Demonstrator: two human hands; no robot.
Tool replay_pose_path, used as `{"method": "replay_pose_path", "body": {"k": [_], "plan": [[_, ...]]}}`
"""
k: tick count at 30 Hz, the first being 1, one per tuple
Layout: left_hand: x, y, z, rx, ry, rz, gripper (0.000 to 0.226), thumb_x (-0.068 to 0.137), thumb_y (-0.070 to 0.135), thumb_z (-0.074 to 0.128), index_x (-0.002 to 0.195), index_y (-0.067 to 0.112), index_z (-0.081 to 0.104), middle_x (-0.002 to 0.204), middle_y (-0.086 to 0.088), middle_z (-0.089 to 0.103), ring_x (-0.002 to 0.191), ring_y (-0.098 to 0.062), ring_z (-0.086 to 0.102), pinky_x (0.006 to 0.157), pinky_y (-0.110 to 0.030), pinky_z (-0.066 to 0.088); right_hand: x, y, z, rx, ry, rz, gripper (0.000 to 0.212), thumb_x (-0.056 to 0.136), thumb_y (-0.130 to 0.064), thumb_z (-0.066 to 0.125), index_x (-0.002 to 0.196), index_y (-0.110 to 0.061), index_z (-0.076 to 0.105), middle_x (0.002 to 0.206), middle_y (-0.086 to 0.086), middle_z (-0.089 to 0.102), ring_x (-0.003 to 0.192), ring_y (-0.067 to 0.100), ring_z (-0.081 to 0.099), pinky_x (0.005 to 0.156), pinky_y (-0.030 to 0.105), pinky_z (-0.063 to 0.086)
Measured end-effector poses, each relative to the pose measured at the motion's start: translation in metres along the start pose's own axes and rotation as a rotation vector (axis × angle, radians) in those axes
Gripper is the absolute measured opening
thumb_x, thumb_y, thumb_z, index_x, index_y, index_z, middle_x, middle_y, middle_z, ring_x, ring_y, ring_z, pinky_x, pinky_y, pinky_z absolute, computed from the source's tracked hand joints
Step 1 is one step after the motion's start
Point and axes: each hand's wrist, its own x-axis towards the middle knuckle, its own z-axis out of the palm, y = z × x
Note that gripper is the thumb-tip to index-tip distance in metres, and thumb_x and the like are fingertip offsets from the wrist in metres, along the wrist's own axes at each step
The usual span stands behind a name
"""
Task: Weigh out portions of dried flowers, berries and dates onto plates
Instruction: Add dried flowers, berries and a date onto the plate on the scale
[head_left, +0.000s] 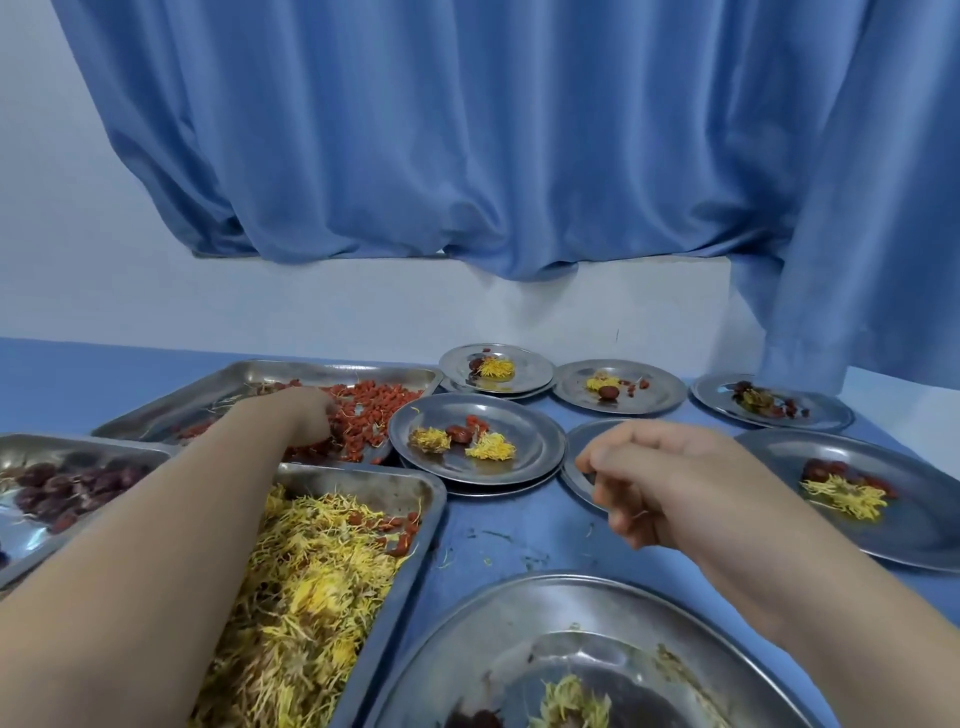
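My left hand (306, 415) reaches into the far steel tray (249, 370) of red berries (374, 410), its fingers curled down among them. My right hand (660, 478) hovers with fingers curled and thumb against the forefinger, and I see nothing in it. It covers most of a steel plate (574, 457) beneath it. The centre plate (524, 431) holds two yellow flower clumps, a date and some berries. Close on the left sit a tray of yellow dried flowers (311, 571) and a tray of dark red dates (67, 488).
Several more steel plates with small portions stand at the back (524, 364), (662, 397), (826, 413) and on the right (914, 525). A large steel plate (519, 613) lies nearest me. A blue curtain (467, 156) hangs behind the blue table (498, 530).
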Motion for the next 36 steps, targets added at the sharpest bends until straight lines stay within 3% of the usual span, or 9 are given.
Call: {"method": "replay_pose_path", "body": {"k": [4, 8, 11, 13, 18, 23, 26, 29, 36], "plan": [[0.0, 0.002, 0.006, 0.069, 0.009, -0.01, 0.048, 0.092, 0.007, 0.046, 0.138, 0.02, 0.052, 0.139, -0.01, 0.053, 0.121, -0.027, 0.053, 0.101, -0.037, 0.043, 0.0, 0.001, -0.001, -0.011, -0.002, -0.001, 0.024, 0.086, -0.015, 0.06, 0.066, -0.021, 0.073, 0.057, -0.001, 0.063, 0.05, 0.013, 0.054, 0.05, 0.025, 0.045], [-0.003, 0.001, 0.006, 0.031, 0.072, -0.001, 0.034, 0.087, -0.003, 0.049, 0.109, 0.017, 0.065, 0.116, -0.007, 0.062, 0.092, -0.021, 0.054, 0.077, -0.029, 0.044, 0.0, -0.001, -0.001, -0.008, -0.003, -0.005, 0.025, 0.086, -0.014, 0.06, 0.066, -0.02, 0.073, 0.058, 0.0, 0.063, 0.05, 0.013, 0.054, 0.05, 0.026, 0.044], [-0.005, -0.004, 0.006, -0.012, 0.064, 0.006, 0.034, 0.085, -0.008, 0.048, 0.09, 0.021, 0.065, 0.101, -0.002, 0.058, 0.082, -0.016, 0.053, 0.07, -0.026, 0.042, -0.002, -0.001, 0.001, -0.021, -0.003, -0.006, 0.024, 0.086, -0.014, 0.06, 0.066, -0.02, 0.073, 0.057, -0.001, 0.063, 0.049, 0.012, 0.054, 0.049, 0.025, 0.044], [-0.007, -0.007, 0.003, -0.033, 0.074, 0.02, 0.032, 0.084, -0.007, 0.051, 0.086, 0.023, 0.064, 0.103, -0.003, 0.059, 0.08, -0.014, 0.053, 0.064, -0.025, 0.042, -0.002, 0.0, 0.001, -0.03, 0.002, -0.006, 0.025, 0.086, -0.015, 0.059, 0.066, -0.021, 0.073, 0.057, -0.001, 0.063, 0.049, 0.012, 0.054, 0.049, 0.024, 0.044], [-0.009, -0.014, -0.016, -0.091, 0.13, 0.068, 0.019, 0.08, 0.022, 0.078, 0.092, 0.027, 0.064, 0.102, 0.003, 0.057, 0.088, -0.015, 0.056, 0.068, -0.027, 0.043, -0.002, -0.001, -0.002, -0.05, 0.018, -0.017, 0.023, 0.086, -0.016, 0.06, 0.066, -0.019, 0.072, 0.059, -0.001, 0.064, 0.05, 0.012, 0.055, 0.049, 0.025, 0.043], [-0.013, -0.018, -0.017, -0.142, 0.156, 0.115, 0.026, 0.08, 0.038, 0.078, 0.101, 0.025, 0.072, 0.101, 0.007, 0.057, 0.094, -0.014, 0.052, 0.081, -0.03, 0.038, -0.003, -0.005, -0.007, -0.032, 0.045, -0.024, 0.022, 0.085, -0.015, 0.06, 0.066, -0.018, 0.071, 0.059, 0.001, 0.064, 0.051, 0.013, 0.055, 0.046, 0.023, 0.043], [-0.018, -0.016, -0.018, -0.142, 0.155, 0.117, 0.023, 0.079, 0.031, 0.08, 0.099, 0.032, 0.069, 0.1, 0.007, 0.055, 0.092, -0.013, 0.051, 0.079, -0.028, 0.038, -0.003, -0.006, -0.008, -0.023, 0.047, -0.02, 0.021, 0.085, -0.015, 0.061, 0.067, -0.017, 0.071, 0.058, 0.001, 0.064, 0.05, 0.013, 0.054, 0.045, 0.022, 0.042], [-0.023, -0.013, -0.021, -0.154, 0.137, 0.123, 0.032, 0.081, 0.016, 0.077, 0.099, 0.037, 0.061, 0.09, 0.011, 0.06, 0.08, -0.009, 0.057, 0.066, -0.025, 0.042, -0.003, -0.006, -0.008, -0.023, 0.041, -0.022, 0.02, 0.085, -0.014, 0.061, 0.068, -0.016, 0.071, 0.057, 0.0, 0.063, 0.048, 0.011, 0.053, 0.045, 0.021, 0.042], [-0.027, -0.015, -0.019, -0.323, 0.173, 0.102, 0.02, 0.08, -0.001, 0.072, 0.074, 0.016, 0.066, 0.075, 0.0, 0.069, 0.06, -0.012, 0.066, 0.054, -0.021, 0.045, -0.003, -0.007, -0.009, -0.025, 0.043, -0.031, 0.021, 0.086, -0.014, 0.061, 0.067, -0.017, 0.07, 0.056, -0.001, 0.063, 0.047, 0.011, 0.053, 0.044, 0.021, 0.041]]}}
